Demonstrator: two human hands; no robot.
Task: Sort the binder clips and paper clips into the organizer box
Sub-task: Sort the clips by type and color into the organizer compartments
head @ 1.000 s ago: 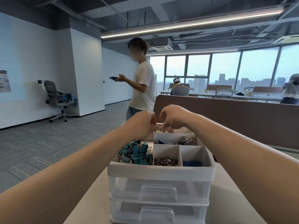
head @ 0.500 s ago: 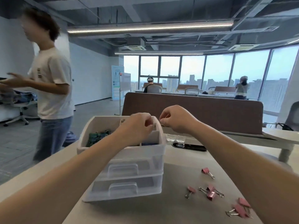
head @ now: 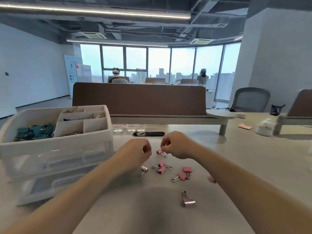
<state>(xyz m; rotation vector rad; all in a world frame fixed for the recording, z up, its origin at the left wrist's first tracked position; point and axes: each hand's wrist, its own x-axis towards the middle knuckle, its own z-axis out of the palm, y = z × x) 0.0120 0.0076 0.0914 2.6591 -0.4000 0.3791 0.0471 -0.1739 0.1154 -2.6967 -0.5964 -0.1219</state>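
The white organizer box (head: 55, 143) stands on the table at the left, over two clear drawers. Teal binder clips (head: 35, 130) fill its big left compartment, and metal clips lie in the smaller ones. Several pink binder clips (head: 161, 168) are scattered on the table to its right, with one closer to me (head: 188, 200). My right hand (head: 177, 146) pinches the farthest pink binder clip (head: 159, 151), which still touches the table. My left hand (head: 136, 153) hovers just left of it, its fingers curled with nothing visible in them.
A black flat object (head: 148, 133) and small clear cups (head: 133, 128) lie beyond my hands. A brown partition (head: 140, 98) closes off the table's far side. An office chair (head: 249, 100) and a white object (head: 264, 129) are at the right. Two people sit far back.
My view has swung right and down, away from the box top. Both hands have left the box's compartments and dropped to the table among the pink clips. The standing person is out of view.
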